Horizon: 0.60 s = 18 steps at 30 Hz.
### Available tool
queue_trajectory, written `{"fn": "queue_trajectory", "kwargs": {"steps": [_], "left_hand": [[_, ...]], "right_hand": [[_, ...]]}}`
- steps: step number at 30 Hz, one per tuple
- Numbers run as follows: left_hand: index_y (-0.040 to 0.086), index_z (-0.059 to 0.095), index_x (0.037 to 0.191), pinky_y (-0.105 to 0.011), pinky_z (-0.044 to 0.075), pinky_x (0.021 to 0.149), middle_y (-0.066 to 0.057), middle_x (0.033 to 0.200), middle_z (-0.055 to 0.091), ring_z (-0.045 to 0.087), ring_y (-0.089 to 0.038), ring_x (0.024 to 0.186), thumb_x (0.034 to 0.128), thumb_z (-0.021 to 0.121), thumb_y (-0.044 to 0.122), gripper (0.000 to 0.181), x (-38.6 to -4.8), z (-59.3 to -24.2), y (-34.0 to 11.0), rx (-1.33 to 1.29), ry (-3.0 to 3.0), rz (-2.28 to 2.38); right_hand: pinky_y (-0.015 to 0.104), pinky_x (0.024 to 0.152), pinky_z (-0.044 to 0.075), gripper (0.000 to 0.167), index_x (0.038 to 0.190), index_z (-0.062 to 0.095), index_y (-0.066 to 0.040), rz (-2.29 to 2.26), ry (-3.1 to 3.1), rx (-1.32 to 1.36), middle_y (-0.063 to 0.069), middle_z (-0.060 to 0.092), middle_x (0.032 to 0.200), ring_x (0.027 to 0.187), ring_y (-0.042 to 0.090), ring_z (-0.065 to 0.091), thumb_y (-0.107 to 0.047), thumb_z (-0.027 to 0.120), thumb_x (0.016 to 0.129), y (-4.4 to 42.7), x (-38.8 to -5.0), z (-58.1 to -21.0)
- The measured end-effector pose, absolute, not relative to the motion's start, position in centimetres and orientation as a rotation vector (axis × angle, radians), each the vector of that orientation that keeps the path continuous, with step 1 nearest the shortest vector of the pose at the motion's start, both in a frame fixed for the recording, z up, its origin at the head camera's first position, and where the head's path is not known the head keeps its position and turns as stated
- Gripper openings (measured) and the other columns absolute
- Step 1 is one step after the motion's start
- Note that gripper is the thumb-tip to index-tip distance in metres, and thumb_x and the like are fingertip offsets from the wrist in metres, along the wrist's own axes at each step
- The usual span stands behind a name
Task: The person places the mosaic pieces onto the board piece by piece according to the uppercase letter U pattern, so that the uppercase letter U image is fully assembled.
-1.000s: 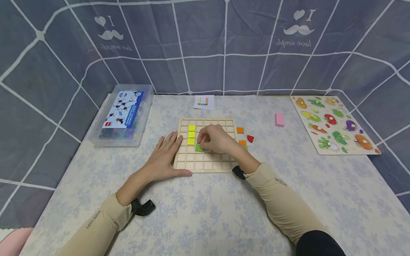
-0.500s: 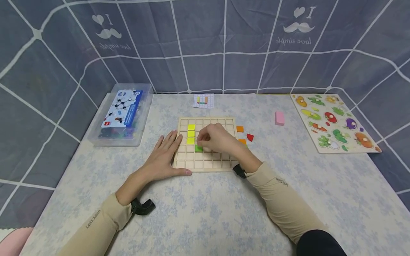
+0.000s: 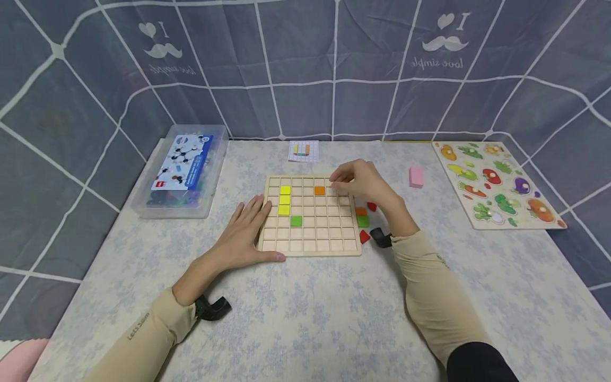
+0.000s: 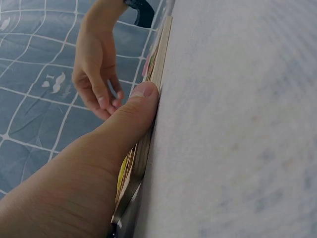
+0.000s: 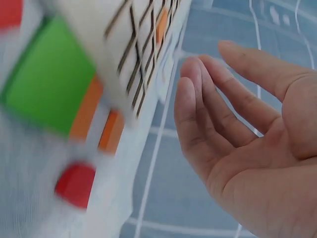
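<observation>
The right hand (image 3: 363,183) is hovering at the board's far right corner, thumb standing apart from its loosely bent fingers, and it is holding nothing. The left hand (image 3: 244,233) is lying straight-fingered along the left edge of the gridded board (image 3: 336,233), thumb reaching along the near edge, bracing rather than gripping.

Inside the grid, a green tile (image 3: 296,221) is sitting below and right of three yellow tiles (image 3: 285,200), and an orange tile (image 3: 320,190) is occupying a cell towards the far right. Just off the right edge, a loose orange tile (image 3: 361,211), a loose green tile (image 3: 363,222) and a red piece (image 3: 365,236) are waiting on the cloth.

These pieces are looking thin, light and stiff, probably smooth enough to be skidding under a careless push; I'd be pinching them by opposite edges, leaving the face free for pressing down. The board is looking like light wood, needing that steadying palm.

Compared with half a second ago, the right hand is now standing farther and to the right, leaving the green tile uncovered. The left hand is staying put.
</observation>
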<state>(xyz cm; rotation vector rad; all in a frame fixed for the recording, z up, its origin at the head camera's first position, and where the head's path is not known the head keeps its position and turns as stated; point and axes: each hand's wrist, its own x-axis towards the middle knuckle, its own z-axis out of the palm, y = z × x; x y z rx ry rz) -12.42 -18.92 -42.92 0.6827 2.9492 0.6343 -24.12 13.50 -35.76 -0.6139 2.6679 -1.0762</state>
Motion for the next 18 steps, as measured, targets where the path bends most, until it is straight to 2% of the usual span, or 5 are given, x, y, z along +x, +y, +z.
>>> {"fn": "queue_trajectory", "kwargs": {"steps": [2,8,14,18], "left_hand": [[0.003,0.014,0.169,-0.056,0.000,0.133,-0.021,0.177,0.006,0.003,-0.034,0.165,0.0750,0.080,0.075,0.135,-12.4,-42.9,-18.9,0.685,2.950,0.636],[0.003,0.015,0.169,-0.057,0.000,0.133,-0.021,0.177,0.006,0.003,-0.035,0.165,0.0755,0.080,0.075,0.135,-12.3,-43.1,-19.0,0.679,2.955,0.635],[0.003,0.015,0.169,-0.057,0.000,0.133,-0.020,0.177,0.005,0.003,-0.035,0.165,0.0755,0.081,0.074,0.135,-12.3,-43.0,-19.0,0.681,2.953,0.637],[0.003,0.015,0.169,-0.057,0.000,0.133,-0.020,0.177,0.006,0.003,-0.035,0.165,0.0753,0.081,0.074,0.135,-12.4,-43.0,-18.9,0.693,2.954,0.633]], "right_hand": [[0.044,0.091,0.054,0.021,0.116,0.079,-0.004,-1.115,2.673,-0.569,0.013,0.078,0.107,0.103,0.029,0.070,-0.015,0.075,0.099,14.6,-24.7,-35.8],[0.037,0.086,0.052,0.023,0.115,0.079,-0.005,-1.102,2.694,-0.431,0.011,0.079,0.103,0.098,0.025,0.070,-0.017,0.078,0.095,17.4,-25.8,-36.3],[0.026,0.077,0.052,0.025,0.112,0.078,-0.002,-0.976,2.618,-0.353,0.010,0.079,0.101,0.090,0.017,0.071,-0.011,0.084,0.090,18.3,-26.5,-37.1],[0.025,0.074,0.052,0.023,0.109,0.077,-0.002,-0.951,2.594,-0.355,0.010,0.077,0.097,0.086,0.016,0.069,-0.007,0.085,0.088,18.5,-26.4,-37.5]]}}
